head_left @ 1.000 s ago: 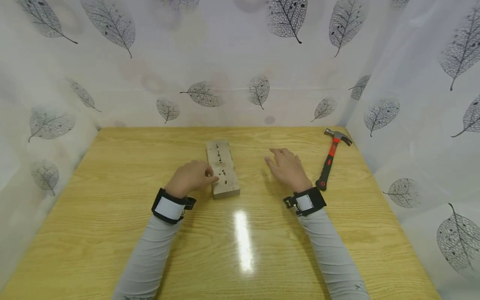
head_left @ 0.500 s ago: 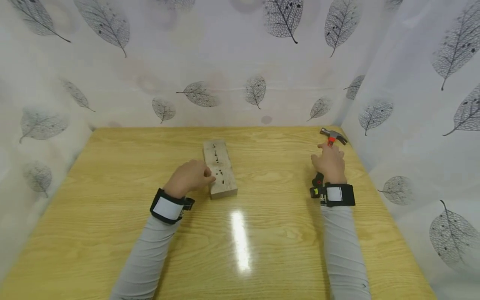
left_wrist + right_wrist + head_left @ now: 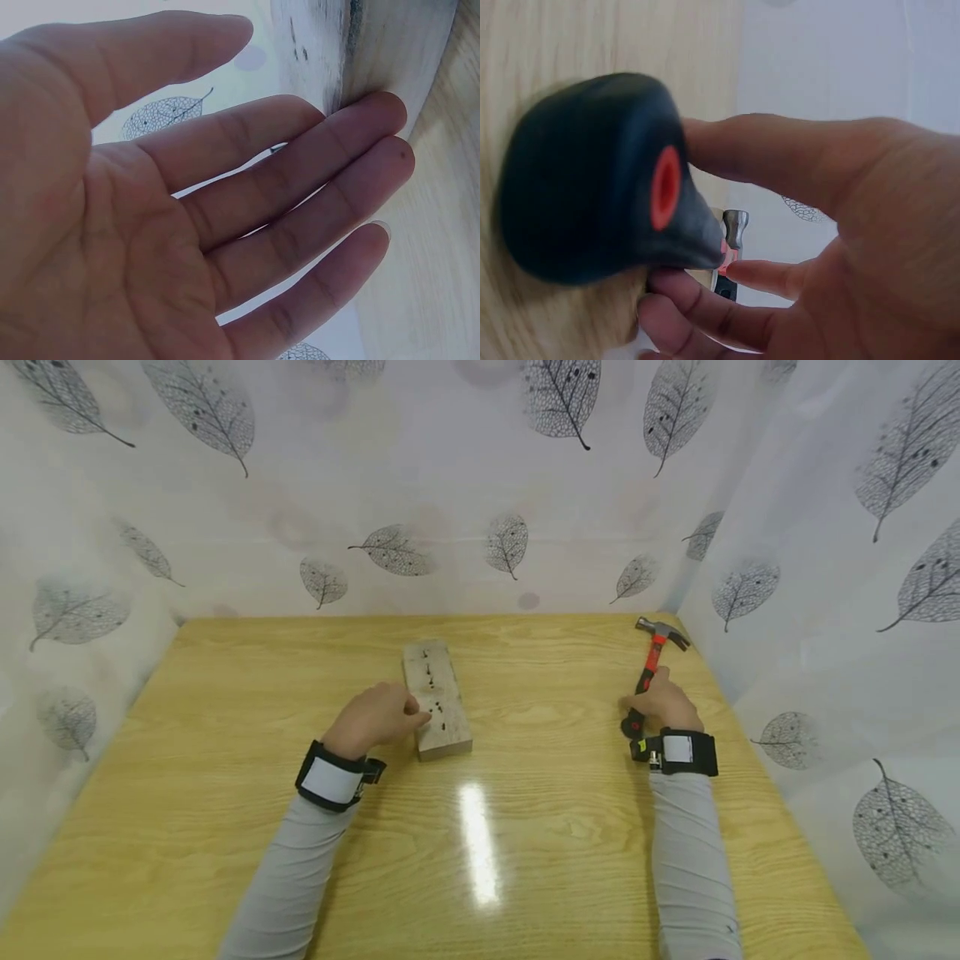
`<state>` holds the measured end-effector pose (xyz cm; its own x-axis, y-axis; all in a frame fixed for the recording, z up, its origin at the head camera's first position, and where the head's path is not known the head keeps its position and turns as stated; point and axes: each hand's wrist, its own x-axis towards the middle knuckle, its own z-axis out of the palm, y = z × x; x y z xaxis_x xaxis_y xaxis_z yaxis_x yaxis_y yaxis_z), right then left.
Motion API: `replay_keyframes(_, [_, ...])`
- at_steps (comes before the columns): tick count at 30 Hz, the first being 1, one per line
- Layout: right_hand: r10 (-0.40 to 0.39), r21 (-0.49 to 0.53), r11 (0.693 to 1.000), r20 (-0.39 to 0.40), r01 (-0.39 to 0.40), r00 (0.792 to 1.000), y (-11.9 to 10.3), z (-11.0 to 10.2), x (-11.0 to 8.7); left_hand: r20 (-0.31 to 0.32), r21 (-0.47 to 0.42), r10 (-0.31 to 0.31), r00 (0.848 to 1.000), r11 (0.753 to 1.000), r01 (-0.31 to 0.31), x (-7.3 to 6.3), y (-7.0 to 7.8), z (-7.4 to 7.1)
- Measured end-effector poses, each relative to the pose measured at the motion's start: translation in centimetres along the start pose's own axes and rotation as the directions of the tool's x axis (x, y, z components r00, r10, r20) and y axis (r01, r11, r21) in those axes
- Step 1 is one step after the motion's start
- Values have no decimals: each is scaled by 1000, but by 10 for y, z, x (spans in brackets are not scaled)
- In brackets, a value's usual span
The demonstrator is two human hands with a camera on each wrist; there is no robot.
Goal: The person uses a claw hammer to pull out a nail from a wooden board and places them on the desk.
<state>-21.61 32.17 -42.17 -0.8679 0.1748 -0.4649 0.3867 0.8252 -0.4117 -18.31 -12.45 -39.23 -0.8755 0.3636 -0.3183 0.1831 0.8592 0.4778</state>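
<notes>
A pale wooden block (image 3: 452,700) with several dark holes and marks lies left of the table's middle. Over its left edge is my left hand (image 3: 372,718); in the left wrist view its fingers extend loosely, with fingertips right at the side of the block (image 3: 397,52) and the thumb apart. At the far right, my right hand (image 3: 670,700) pinches the black grip of a claw hammer (image 3: 655,652), thumb on one side and fingers on the other. The hammer's metal head points toward the back. In the right wrist view the butt of the hammer (image 3: 585,180) looms large.
Everything rests on a light wood-grain table (image 3: 540,827). A white curtain (image 3: 442,460) with leaf prints hangs behind and along both sides, close to the hammer at the right edge.
My right hand has moved right from beside the block to the hammer, then back down its handle, with thumb and fingers now around the grip. My left hand stays at the block.
</notes>
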Motion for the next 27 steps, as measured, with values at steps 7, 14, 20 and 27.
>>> replay_keyframes(7, [-37,4,999,-3,37,999,4,2,5,-11,11,22,1000,1000,-22,0,-2,1])
replay_keyframes(14, [-76,-54,996,-43,74,996,10,0,9,5,-8,34,999,999,-34,2,-2,3])
replay_keyframes(20, [-45,24,999,-46,46,998,25,-8,6,36,-19,39,999,999,-39,1,-3,2])
replay_keyframes(27, [8,106,994,-36,-4,999,39,-15,11,81,-15,40,996,999,-39,-4,-9,-4])
